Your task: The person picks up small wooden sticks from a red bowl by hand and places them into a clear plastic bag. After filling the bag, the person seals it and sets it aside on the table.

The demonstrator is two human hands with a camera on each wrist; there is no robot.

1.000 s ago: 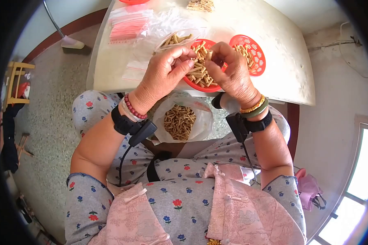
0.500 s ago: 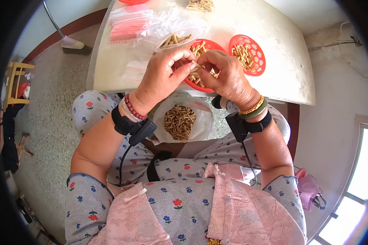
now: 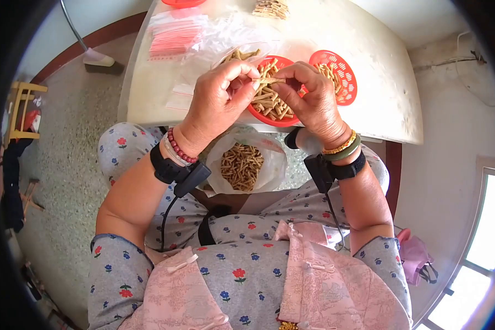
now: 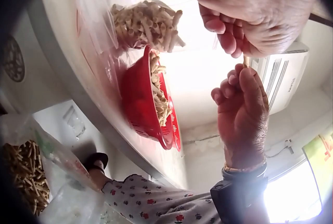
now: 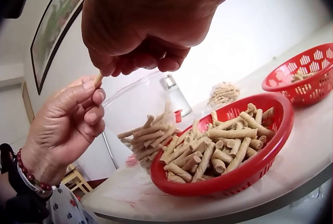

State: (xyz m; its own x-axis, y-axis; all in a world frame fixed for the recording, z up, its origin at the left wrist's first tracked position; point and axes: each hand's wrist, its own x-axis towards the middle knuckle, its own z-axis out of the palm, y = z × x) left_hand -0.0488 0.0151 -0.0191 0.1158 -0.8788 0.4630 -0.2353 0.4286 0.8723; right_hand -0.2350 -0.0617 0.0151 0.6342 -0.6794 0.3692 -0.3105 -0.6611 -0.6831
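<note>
Over the red basket (image 3: 285, 122) my left hand (image 3: 217, 98) and right hand (image 3: 315, 102) hold a short beige twisted stick (image 3: 269, 80) between them. In the right wrist view, the left thumb and fingertips pinch the stick (image 5: 98, 80) from below, while the right fingers grip its upper end. Many similar sticks (image 5: 231, 146) are heaped in the basket under the hands. Just left of it stands a clear plastic bag partly filled with sticks (image 4: 148, 24), mostly covered by the left hand in the head view.
A second red basket (image 3: 347, 71) with fewer sticks lies to the right on the table (image 3: 385, 104). Flat red-striped plastic bags (image 3: 176, 38) are stacked at the back left. Between the legs, a large plastic bag (image 3: 274, 162) contains more sticks. A packed bundle of sticks (image 3: 270, 7) lies farther back.
The right hand moved left to meet the left hand over the basket, then drew slightly back to the right. A stick now spans both hands' fingertips.
</note>
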